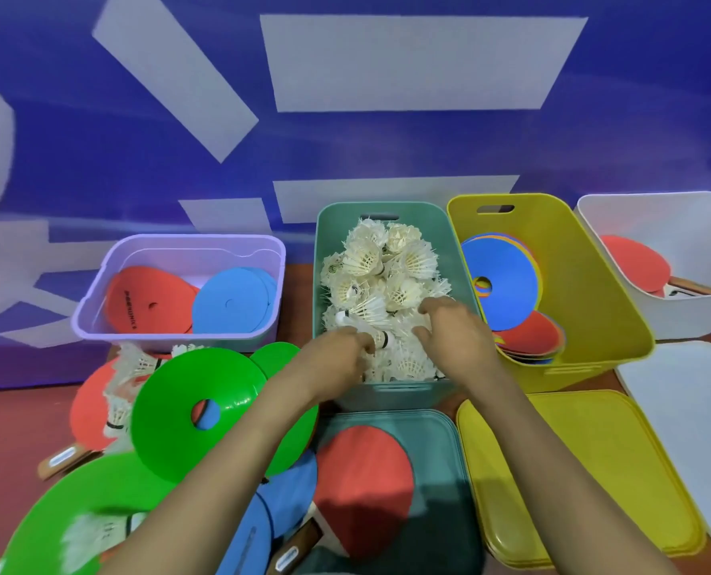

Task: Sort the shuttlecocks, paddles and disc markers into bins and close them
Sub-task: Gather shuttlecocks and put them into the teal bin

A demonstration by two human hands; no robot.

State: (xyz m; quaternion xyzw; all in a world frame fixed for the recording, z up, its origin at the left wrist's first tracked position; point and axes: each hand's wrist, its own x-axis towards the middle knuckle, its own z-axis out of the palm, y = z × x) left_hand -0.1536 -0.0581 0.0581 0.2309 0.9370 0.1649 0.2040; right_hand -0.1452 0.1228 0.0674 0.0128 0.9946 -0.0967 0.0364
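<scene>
Four bins (171, 340) (395, 394) (586, 284) (677, 321), three lids (441, 491) (573, 471) (698, 429), two hands (333, 359) (453, 329) among shuttlecocks (370, 259)

i see four bins in a row at the back of the table (13, 429). the leftmost bin (171, 341) holds flat markers (231, 302). the second bin (387, 398), to its right, is full of shuttlecocks (387, 259), with the left hand (341, 350) and right hand (453, 325) in its near end. the third bin (586, 284) holds stacked markers (507, 284) against its left wall. the rightmost bin (677, 317) holds paddles (636, 261). before the second bin lies the first lid (441, 471) with a lone paddle (362, 487) on it, the second lid (573, 471) right of that, and the third lid (686, 408) furthest right. at front left, loose markers (179, 408) lie heaped over loose shuttlecocks (138, 365) and another paddle (88, 408).
</scene>
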